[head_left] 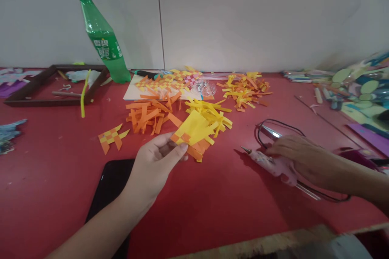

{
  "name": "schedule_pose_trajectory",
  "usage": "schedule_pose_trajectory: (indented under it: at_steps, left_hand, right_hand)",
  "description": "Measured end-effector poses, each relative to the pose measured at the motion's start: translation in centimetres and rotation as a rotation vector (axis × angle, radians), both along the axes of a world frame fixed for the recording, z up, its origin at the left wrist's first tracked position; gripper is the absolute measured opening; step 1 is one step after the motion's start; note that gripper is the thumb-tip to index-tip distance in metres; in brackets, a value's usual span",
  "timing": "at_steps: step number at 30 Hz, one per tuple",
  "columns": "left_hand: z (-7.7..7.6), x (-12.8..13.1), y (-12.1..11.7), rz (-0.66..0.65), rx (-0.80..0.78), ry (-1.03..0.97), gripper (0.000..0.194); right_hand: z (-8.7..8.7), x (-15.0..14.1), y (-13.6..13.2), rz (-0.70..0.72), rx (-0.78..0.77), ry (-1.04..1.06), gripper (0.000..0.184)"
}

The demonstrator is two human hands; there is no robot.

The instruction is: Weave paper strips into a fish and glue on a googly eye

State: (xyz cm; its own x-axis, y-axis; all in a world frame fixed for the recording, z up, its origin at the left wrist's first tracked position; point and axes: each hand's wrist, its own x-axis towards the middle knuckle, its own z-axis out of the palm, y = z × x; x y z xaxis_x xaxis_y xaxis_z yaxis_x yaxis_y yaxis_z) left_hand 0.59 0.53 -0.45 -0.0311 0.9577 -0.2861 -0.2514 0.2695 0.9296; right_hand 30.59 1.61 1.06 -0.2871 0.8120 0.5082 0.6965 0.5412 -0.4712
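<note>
My left hand (158, 158) is closed, pinching a partly woven piece of yellow and orange paper strips (194, 127) between thumb and fingers. The small orange checks sit by my thumb and loose strip ends fan out to the right. My right hand (294, 158) rests over a pink glue gun (261, 162) lying on the red table, its nozzle pointing left. The right fingers curl down beside a shiny metal tool (270, 131); what they grip is hidden. Left of my left hand lies a finished woven paper fish (111, 137).
Piles of orange strips (147, 115) and yellow strips (217, 113) lie ahead, with mixed strips (246, 89) behind. A green bottle (105, 44) leans left in view near a brown frame (27, 83). A black phone (111, 186) lies under my left forearm. A dark cable (285, 121) loops by the glue gun.
</note>
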Motion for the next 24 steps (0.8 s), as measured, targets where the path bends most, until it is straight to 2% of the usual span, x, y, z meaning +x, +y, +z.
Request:
schedule_pose_trajectory:
  at_steps: [3, 8, 13, 15, 20, 24]
  left_hand:
    - [0.0, 0.0, 0.0, -0.040, 0.026, 0.013, 0.023]
    - [0.2, -0.1, -0.1, -0.068, 0.046, 0.077, 0.054]
    - [0.1, -0.2, -0.3, -0.125, 0.073, 0.120, 0.051]
    - [0.2, -0.2, -0.4, -0.142, 0.085, 0.132, 0.048]
    - [0.4, 0.0, -0.4, -0.162, 0.087, 0.224, 0.045]
    - [0.5, 0.1, -0.4, -0.197, 0.092, 0.225, 0.043]
  right_hand:
    - [0.6, -2.1, -0.4, -0.010, -0.052, 0.038, 0.016]
    - [1.2, -5.0, -0.9, 0.026, -0.240, 0.126, 0.018]
    - [0.0, -9.1, -0.4, 0.175, -0.574, 0.534, 0.056]
    - [-0.6, -10.1, 0.1, 0.210, -0.660, 0.660, 0.059]
    - [-1.6, -10.5, 0.3, 0.224, -0.686, 0.801, 0.045]
    - [-1.7, -10.2, -0.4, 0.222, -0.671, 0.797, 0.044]
